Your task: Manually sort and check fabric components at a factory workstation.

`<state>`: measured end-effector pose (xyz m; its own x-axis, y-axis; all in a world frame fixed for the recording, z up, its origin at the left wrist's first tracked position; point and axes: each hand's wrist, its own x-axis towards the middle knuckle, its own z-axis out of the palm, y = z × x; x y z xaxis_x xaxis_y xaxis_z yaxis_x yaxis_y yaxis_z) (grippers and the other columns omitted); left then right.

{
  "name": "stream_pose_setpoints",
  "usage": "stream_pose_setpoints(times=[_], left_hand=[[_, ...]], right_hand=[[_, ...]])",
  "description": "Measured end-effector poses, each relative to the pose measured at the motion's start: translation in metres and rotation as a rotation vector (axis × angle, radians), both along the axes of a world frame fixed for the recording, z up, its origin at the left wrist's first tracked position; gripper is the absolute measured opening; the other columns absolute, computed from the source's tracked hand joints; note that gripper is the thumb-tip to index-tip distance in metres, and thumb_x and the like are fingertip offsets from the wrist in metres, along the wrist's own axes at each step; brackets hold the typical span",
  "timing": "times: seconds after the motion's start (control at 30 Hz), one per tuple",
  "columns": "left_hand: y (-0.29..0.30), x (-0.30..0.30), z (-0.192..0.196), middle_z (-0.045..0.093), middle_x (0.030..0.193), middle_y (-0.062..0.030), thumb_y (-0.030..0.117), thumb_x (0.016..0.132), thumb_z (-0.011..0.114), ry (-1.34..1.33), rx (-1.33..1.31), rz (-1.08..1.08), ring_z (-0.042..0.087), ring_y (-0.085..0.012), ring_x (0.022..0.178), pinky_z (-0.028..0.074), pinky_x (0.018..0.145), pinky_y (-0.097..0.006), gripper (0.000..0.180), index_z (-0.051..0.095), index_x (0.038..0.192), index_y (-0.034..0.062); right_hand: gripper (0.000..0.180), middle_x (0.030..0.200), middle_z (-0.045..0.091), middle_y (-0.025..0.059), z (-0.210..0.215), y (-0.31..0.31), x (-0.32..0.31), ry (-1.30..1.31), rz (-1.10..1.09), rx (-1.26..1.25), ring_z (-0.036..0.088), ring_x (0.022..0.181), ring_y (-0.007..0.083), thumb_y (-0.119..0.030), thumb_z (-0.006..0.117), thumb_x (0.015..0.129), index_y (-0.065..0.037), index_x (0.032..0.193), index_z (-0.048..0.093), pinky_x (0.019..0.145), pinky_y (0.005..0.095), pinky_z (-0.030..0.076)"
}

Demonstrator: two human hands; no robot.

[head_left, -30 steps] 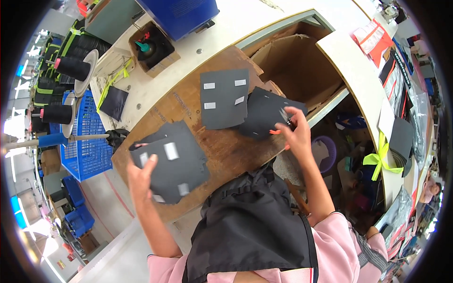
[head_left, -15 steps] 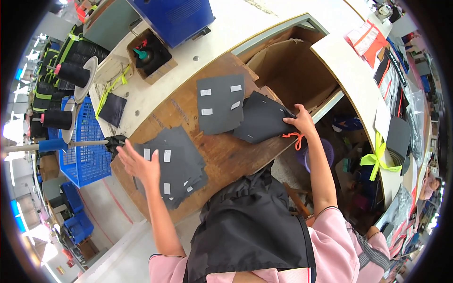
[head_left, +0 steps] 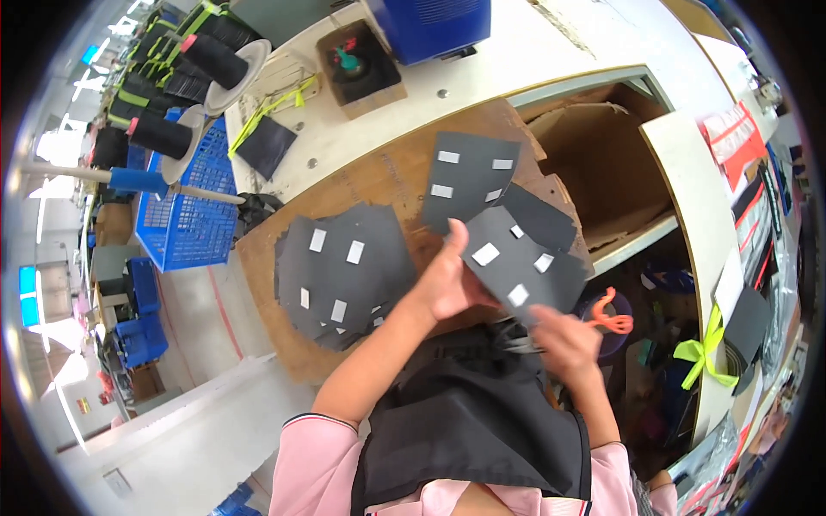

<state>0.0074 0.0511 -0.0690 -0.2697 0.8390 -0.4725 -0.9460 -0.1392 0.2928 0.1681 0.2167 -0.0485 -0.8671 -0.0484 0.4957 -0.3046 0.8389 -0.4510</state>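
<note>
A dark grey flat panel (head_left: 535,273) with several white rectangular labels is tilted up off the table in front of me. My left hand (head_left: 449,282) grips its left edge, thumb up and the other fingers mostly hidden. Smeared by motion, my right hand (head_left: 570,346) is at the panel's lower corner; its grip is unclear. Just beyond that hand shows an orange looped thing (head_left: 613,315); whether the hand holds it, I cannot tell. To the left lies a stack of similar panels (head_left: 366,279). Another labelled panel (head_left: 469,163) and a plain-looking dark piece (head_left: 544,217) lie behind the lifted one.
The brown wooden board (head_left: 331,206) adjoins a white worktop (head_left: 499,82) with a blue machine (head_left: 434,26) and a cardboard box (head_left: 366,90). An open drawer (head_left: 619,163) is at right. Thread cones (head_left: 163,136) and a blue basket (head_left: 185,232) stand left.
My left hand has moved right from the stack and taken hold of a panel, now raised. The right hand has come nearer to me, to its lower corner. The view has shifted.
</note>
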Motion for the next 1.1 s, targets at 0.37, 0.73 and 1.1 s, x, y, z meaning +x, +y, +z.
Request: stream_pose_setpoints(times=[0.37,0.73,1.1], left_hand=[[-0.017,-0.009,-0.003,0.064,0.087,-0.0007,0.022,0.086,0.062,0.515,-0.503,-0.034,0.059,-0.0098,0.080,0.047,0.073,-0.028,0.018,0.065,0.094,0.0060],[-0.001,-0.021,0.066,0.058,0.070,-0.0086,0.018,0.085,0.061,1.243,-0.508,-0.368,0.050,-0.0119,0.064,0.042,0.060,-0.029,0.021,0.062,0.092,-0.0016],[-0.019,-0.018,0.081,0.062,0.075,-0.0151,0.020,0.085,0.053,1.371,-0.734,-0.545,0.058,-0.0336,0.073,0.045,0.066,-0.040,0.020,0.064,0.091,0.0042]], right_hand=[[0.019,0.110,0.058,0.0024,-0.021,-0.046,-0.019,-0.345,0.362,-0.124,0.059,0.067,0.0159,-0.009,0.065,0.065,-0.008,0.081,0.054,0.057,0.0272,0.051],[0.014,0.063,0.047,-0.0011,0.029,0.005,-0.083,-0.532,-0.128,-0.684,0.042,0.059,0.0065,-0.006,0.067,0.074,-0.002,0.085,0.059,0.053,0.0232,0.034],[0.027,0.080,0.054,0.0086,0.012,-0.036,-0.043,-0.224,-0.288,-0.787,0.055,0.066,0.0137,-0.007,0.069,0.076,-0.001,0.097,0.054,0.061,0.0263,0.045]])
